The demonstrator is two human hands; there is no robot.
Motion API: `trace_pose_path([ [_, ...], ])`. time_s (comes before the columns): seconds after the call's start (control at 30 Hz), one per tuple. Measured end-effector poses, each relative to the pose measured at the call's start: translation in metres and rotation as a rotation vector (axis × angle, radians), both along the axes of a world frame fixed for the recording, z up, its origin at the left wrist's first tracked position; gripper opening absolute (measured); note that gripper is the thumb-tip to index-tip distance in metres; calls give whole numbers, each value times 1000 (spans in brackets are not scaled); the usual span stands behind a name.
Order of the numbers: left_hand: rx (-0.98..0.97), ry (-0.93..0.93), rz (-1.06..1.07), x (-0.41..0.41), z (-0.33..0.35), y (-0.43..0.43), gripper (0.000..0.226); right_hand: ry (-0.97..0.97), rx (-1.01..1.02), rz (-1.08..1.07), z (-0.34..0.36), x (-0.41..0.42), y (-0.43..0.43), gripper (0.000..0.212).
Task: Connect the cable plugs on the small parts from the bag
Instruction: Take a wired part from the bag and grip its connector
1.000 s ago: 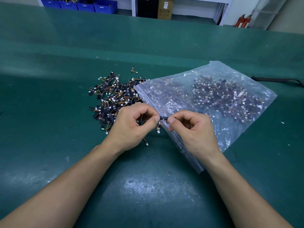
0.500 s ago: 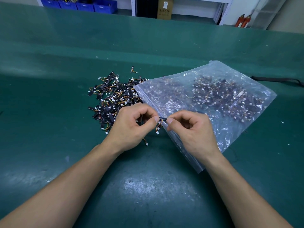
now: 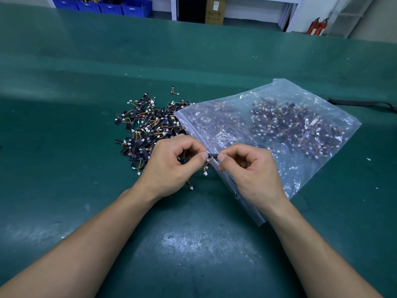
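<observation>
A small black strip part (image 3: 212,156) is pinched between both hands just above the green table. My left hand (image 3: 171,164) grips its left end with thumb and forefinger; my right hand (image 3: 247,168) grips its right end. Thin orange and yellow wires with a white plug (image 3: 205,173) hang down from the strip. A second white plug (image 3: 191,187) pokes out below my left hand. A pile of the same black parts with wires (image 3: 148,127) lies behind my left hand. A clear plastic bag (image 3: 279,130) holding many more lies to the right, under my right hand.
The green table mat (image 3: 86,82) stretches far back and to the left. A single stray part (image 3: 173,90) lies beyond the pile. A black strap (image 3: 363,103) lies at the far right. Blue bins (image 3: 111,6) and shelving stand beyond the table.
Both hands have kept their pinch on the strip; my right hand has edged slightly left, closer to my left hand. The hanging plug has barely shifted.
</observation>
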State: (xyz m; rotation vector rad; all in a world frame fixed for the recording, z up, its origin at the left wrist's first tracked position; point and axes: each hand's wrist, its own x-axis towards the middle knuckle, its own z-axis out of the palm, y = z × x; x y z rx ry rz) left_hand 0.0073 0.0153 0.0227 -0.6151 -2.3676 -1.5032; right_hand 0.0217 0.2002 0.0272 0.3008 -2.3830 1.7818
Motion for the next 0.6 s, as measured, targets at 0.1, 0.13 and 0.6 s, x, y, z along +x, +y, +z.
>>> trace_pose_path([
  [0.1,-11,-20,3,-1,-1,-1,9,10,3,0,-1,-1,0,17],
  [0.13,-15,-23,5,-1,-1,-1,12,15,4,-1,-1,-1,0,19],
  [0.6,-13,13,-17,0,0,-1,8,58,56,27,0,-1,2,19],
])
